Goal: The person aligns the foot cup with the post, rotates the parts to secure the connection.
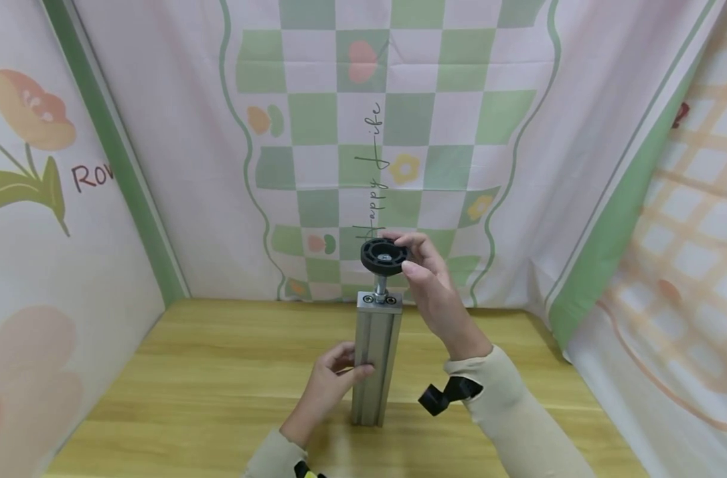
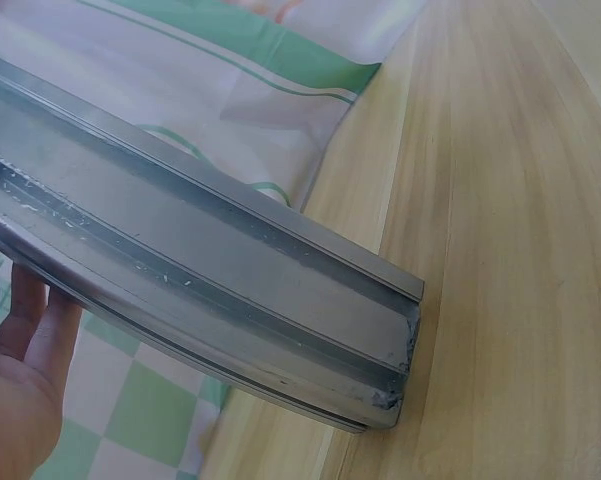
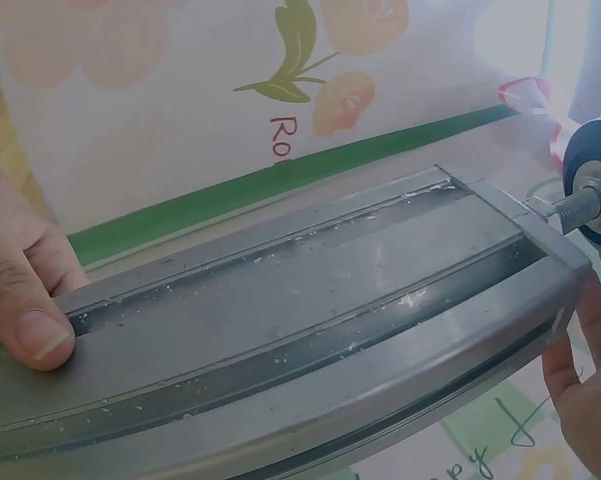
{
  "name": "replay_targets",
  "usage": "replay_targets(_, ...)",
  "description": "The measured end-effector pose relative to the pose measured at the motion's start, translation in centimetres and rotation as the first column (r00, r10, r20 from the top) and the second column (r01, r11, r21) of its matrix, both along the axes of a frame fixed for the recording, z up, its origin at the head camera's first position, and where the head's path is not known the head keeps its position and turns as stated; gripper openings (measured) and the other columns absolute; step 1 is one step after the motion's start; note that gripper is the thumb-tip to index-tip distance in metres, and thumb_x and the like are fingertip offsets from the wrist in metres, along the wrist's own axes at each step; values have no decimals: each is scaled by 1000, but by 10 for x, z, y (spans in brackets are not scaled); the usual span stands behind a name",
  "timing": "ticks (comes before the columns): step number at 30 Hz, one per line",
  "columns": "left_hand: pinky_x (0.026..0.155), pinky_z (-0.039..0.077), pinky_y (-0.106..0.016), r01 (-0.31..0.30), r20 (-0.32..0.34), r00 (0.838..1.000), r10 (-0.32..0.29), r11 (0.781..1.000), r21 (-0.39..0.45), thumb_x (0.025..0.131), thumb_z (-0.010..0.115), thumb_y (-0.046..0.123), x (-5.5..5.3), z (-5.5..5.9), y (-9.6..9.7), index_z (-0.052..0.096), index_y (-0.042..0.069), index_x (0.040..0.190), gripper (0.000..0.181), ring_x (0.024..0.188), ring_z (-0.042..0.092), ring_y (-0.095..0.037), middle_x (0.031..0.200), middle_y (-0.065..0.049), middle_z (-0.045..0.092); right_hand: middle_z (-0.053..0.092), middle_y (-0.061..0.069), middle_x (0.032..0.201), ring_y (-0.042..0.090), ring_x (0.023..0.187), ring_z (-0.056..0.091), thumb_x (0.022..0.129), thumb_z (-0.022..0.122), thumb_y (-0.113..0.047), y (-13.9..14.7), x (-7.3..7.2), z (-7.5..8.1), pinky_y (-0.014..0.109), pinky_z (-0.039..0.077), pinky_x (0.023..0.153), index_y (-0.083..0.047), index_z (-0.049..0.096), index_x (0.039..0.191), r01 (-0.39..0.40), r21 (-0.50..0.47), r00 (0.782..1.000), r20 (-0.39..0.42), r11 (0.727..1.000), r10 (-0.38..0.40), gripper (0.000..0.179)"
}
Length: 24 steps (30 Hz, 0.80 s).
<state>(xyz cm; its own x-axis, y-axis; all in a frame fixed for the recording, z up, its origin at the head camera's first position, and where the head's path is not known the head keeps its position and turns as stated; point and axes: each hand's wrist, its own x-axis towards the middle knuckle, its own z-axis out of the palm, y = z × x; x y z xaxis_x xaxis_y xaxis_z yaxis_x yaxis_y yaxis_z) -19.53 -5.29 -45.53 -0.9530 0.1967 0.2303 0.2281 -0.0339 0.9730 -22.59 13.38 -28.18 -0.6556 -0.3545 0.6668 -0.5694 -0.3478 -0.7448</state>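
A grey aluminium profile (image 1: 375, 358) stands upright on the table, with grooves along its sides and a plate with two screws on its top end. From that plate rises a threaded bolt (image 3: 580, 208) carrying a round black levelling foot (image 1: 384, 257), its hollow face up. My right hand (image 1: 435, 285) pinches the foot's rim at its right side between thumb and fingers. Lower down, my left hand (image 1: 333, 375) grips the profile, the thumb across its front face. In the left wrist view the profile's lower end (image 2: 390, 370) shows close over the wood.
The wooden table (image 1: 220, 372) reaches back to a hanging cloth (image 1: 315, 166) with green checks. Flowered cloths hang at the left (image 1: 28, 265) and right (image 1: 668, 299). A black strap (image 1: 449, 395) sticks out from my right sleeve.
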Motion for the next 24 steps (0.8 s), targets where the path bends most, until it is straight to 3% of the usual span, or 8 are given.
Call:
replay_targets(6,93,54,-29,-2,5,1000,2,1000,-2,86,81,25,0,0,0,67,9,121,41,104,64,-22,109,-8,68,44,11,131,22,113,49,90,60,-9,0,1,1,25,48,94,-16,48,118,41,-18,999,10,999,-41,31)
replay_targets(10,94,54,-30,-4,5,1000,4,1000,1,86,81,24,1,0,0,67,9,121,41,104,64,-23,109,-8,68,49,7,116,17,102,50,86,81,-25,0,1,2,25,45,94,-15,46,125,75,-12,997,-15,997,-75,53)
replay_targets(12,94,54,-30,-5,5,1000,5,1000,3,86,81,24,1,0,0,67,9,121,41,104,64,-23,109,-8,68,50,8,115,18,102,51,84,84,-35,0,0,2,27,44,96,-13,45,131,89,11,995,-40,996,-89,65)
replay_targets(15,94,53,-31,-4,11,1000,4,1000,2,86,81,25,1,0,0,67,10,121,40,104,64,-22,109,-7,67,49,14,132,24,118,50,97,66,-35,1,0,2,34,38,107,-12,42,141,82,60,994,-72,995,-78,55)
replay_targets(19,94,54,-31,0,16,1000,0,1000,0,87,80,27,1,0,0,67,11,121,40,104,64,-22,109,-6,67,32,15,156,28,143,30,104,37,-32,1,0,4,46,20,117,-16,40,149,13,118,996,-86,993,-3,48)
replay_targets(21,93,54,-31,3,16,1000,-3,1000,0,87,80,27,1,0,0,67,11,121,40,104,64,-22,109,-6,67,27,14,159,29,147,22,105,31,-35,1,-1,4,51,14,118,-16,40,150,-34,127,996,-82,991,45,49)
replay_targets(24,93,54,-30,3,16,1000,-3,1000,-1,87,80,27,1,0,0,67,11,121,41,104,64,-22,109,-6,67,28,15,159,33,147,23,106,26,-36,1,-1,5,54,14,118,-13,39,151,-85,121,992,-87,989,96,52)
